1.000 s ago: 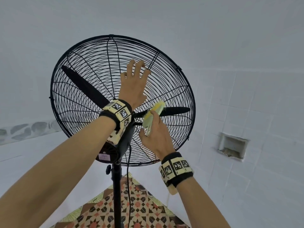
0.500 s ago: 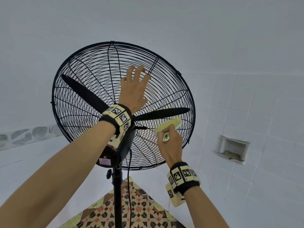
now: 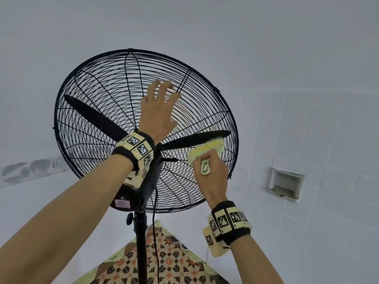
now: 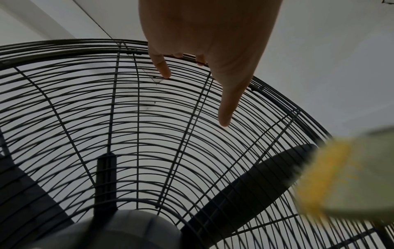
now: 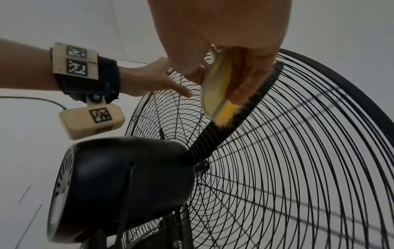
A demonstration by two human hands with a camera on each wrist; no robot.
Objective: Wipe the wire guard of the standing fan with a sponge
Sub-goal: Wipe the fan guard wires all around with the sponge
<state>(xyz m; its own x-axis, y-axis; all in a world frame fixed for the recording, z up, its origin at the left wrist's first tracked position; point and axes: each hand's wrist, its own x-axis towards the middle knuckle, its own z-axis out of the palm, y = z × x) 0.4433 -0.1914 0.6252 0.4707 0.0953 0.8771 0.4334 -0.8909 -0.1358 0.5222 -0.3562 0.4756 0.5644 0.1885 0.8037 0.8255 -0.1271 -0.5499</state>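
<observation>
A black standing fan is seen from behind in the head view, its round wire guard (image 3: pixel 98 124) tilted upward with dark blades inside. My left hand (image 3: pixel 159 107) lies on the upper rear of the guard, fingers spread and their tips touching the wires (image 4: pixel 85 118). My right hand (image 3: pixel 207 160) grips a yellow-green sponge (image 3: pixel 209 149) by its back handle. It holds the sponge's yellow face against the guard's right side, over a blade. The right wrist view shows the sponge (image 5: pixel 217 91) edge-on against the wires (image 5: pixel 298 168). It appears blurred (image 4: pixel 332 182) in the left wrist view.
The fan's black motor housing (image 3: pixel 141 187) sits below my left wrist on a black pole (image 3: pixel 141 242), with a power cord (image 3: pixel 154 222) hanging beside it. Patterned floor (image 3: pixel 164 263) lies below. A white tiled wall with a small recessed niche (image 3: pixel 285 185) stands to the right.
My right hand has carried the sponge from near the hub outward to the right across the guard and turned it flat. The left hand stays on the upper guard.
</observation>
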